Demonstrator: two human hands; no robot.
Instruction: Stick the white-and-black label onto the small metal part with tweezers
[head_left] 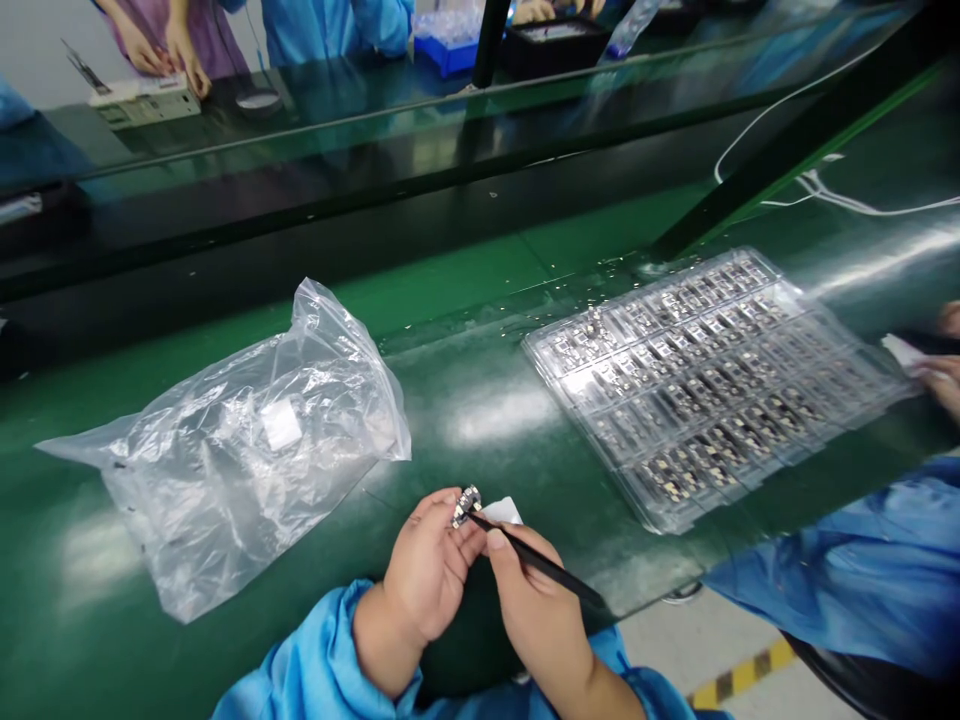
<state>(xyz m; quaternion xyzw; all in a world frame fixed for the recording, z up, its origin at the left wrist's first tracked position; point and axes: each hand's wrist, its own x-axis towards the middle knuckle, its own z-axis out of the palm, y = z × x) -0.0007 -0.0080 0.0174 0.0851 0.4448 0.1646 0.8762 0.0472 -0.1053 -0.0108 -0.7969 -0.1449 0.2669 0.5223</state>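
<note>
2 hands (426, 570) (536, 625), 1 PCB (468, 506), 1 tool (540, 565)

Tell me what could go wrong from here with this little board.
The small circuit board is pinched at its edge by the bare fingers of the left hand, so it could slip and drop, and skin contact might soil it. The tip of the black pointed tool, held in the right hand, sits right against the board and could scratch it or knock it loose.
</note>
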